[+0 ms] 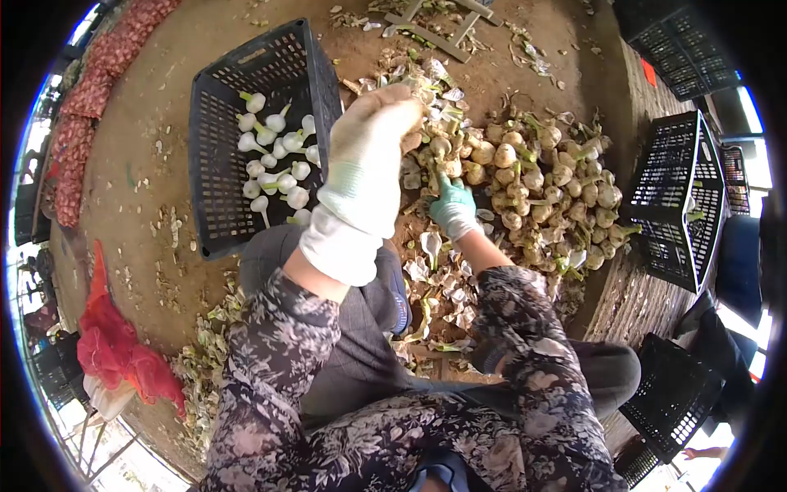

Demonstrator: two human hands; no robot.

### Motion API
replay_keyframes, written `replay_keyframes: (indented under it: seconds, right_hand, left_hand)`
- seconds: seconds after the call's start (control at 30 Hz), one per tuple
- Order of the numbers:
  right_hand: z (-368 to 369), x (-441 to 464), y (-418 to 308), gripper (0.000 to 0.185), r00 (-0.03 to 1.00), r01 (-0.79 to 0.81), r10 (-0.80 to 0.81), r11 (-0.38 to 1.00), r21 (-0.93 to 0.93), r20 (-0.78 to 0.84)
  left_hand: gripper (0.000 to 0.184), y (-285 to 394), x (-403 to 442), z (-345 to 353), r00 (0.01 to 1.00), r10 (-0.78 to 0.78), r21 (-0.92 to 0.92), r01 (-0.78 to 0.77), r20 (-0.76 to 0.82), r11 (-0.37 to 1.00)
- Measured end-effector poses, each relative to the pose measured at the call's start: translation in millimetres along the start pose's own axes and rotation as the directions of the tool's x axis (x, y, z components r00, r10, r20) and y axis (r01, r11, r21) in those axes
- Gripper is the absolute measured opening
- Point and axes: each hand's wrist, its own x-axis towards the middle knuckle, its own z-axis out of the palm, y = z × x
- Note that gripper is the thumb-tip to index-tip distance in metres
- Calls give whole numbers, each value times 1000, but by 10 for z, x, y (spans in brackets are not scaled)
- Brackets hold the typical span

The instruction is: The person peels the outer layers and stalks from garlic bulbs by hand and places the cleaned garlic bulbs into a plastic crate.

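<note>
My left hand [373,123], in a whitish glove, is raised between the crate and the garlic pile. Its fingers are curled closed, and whatever they hold is hidden from view. My right hand [453,205], in a green and white glove, is at the near left edge of the pile of unpeeled garlic bulbs [566,176]. Its fingers close on a garlic bulb [452,167], partly out of sight. Left of my hands, a black plastic crate [217,164] holds several clean white garlic bulbs [279,148] with short stems.
Garlic skins [434,283] litter the ground by my legs. Black crates [668,193] stand at the right beside a board [602,299]. Red net sacks [98,90] line the far left, with red cloth [123,353] below them. A wooden frame [434,33] lies ahead.
</note>
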Motion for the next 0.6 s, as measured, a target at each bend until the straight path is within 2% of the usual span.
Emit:
replay_keyframes:
  seconds: [0.03,0.07,0.13,0.17,0.2,0.23,0.27,0.3,0.33,0.37,0.4,0.43,0.5,0.53,0.57,0.6]
  right_hand:
    - [201,128,-14,69,998,-10,0,989,-148,-67]
    - [261,155,-59,69,993,-27,16,995,-91,-120]
    - [367,244,-81,70,984,-73,71,997,-7,-166]
    - [414,269,-41,58,978,-49,72,992,116,-197]
    - [632,357,92,49,941,167,-22,897,410,-337]
    - [644,349,86,40,869,394,-56,681,617,-492]
    - [624,311,128,28,959,141,121,587,797,-258]
    - [586,263,197,27,973,-41,227,394,918,-54]
    - [537,167,242,27,974,27,163,599,800,-155]
    - [468,51,258,26,969,89,81,766,637,-233]
    - [407,-12,230,26,971,114,18,840,530,-239]
    - [450,-27,198,24,936,258,-46,764,592,-350]
    - [234,-129,-60,29,931,223,-117,932,285,-346]
    - [311,-68,-118,34,913,278,-164,921,273,-374]
    - [330,-35,-189,36,915,255,-157,939,233,-371]
    - [347,6,-261,35,917,183,-69,948,261,-394]
  left_hand:
    - [24,37,-16,57,998,64,104,-65,16,992]
    - [24,56,-33,149,998,63,126,-59,-28,990]
    - [25,-36,66,112,1000,-7,196,2,25,981]
    - [25,-68,65,100,999,-23,212,15,37,977]
    - [24,-69,72,77,998,-49,175,43,30,984]
    - [24,-64,88,45,997,-67,151,62,30,987]
    - [24,-50,112,1,996,-78,122,73,34,990]
    - [24,-41,125,-24,995,-89,89,85,37,992]
    - [23,-2,101,-8,990,-130,139,135,-45,981]
    - [23,4,65,0,991,-125,106,130,-46,986]
    - [23,7,38,2,992,-120,78,124,-46,989]
    - [22,-4,14,2,993,-112,56,115,-48,992]
    - [21,-87,10,-70,999,14,-56,-15,-29,998]
    - [21,-94,30,-150,996,84,-101,-85,-11,991]
    - [21,-60,24,-177,988,154,-147,-152,2,977]
    - [18,-1,0,-169,985,160,-121,-168,-72,978]
